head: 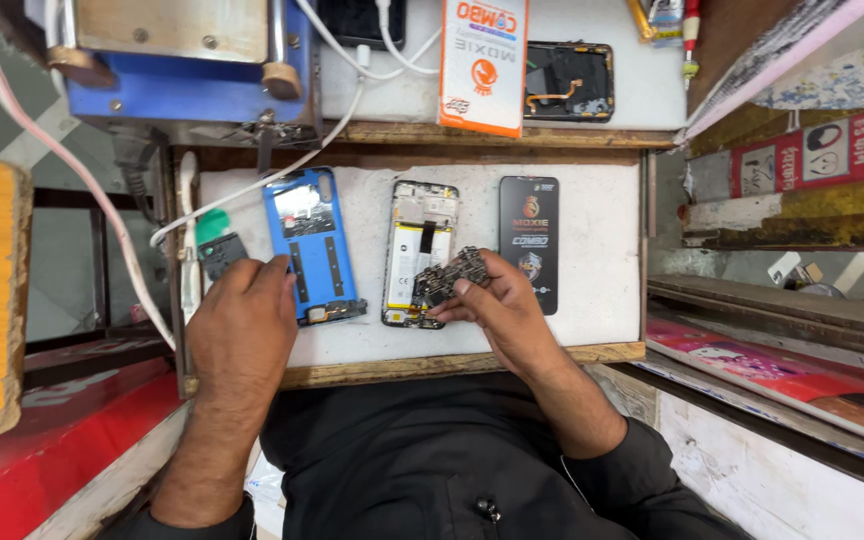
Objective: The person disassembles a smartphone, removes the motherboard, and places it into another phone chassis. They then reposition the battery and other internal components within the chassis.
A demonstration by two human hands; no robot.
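Head view: a small circuit board [450,275] is being pinched in the right hand [497,305], just over the opened phone [419,252]. Prob. light, stiff, fragile; best gripped by its edges. The left hand [244,315] is being rested, loosely closed w/ nothing gripped, beside the blue back cover [312,243], left of the phone. The white table [592,250] is being crowded w/ parts; cramped stall.

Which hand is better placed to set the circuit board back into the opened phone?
Probably the right hand: it already pinches the circuit board directly over the opened phone. The left hand rests beside the blue back cover.
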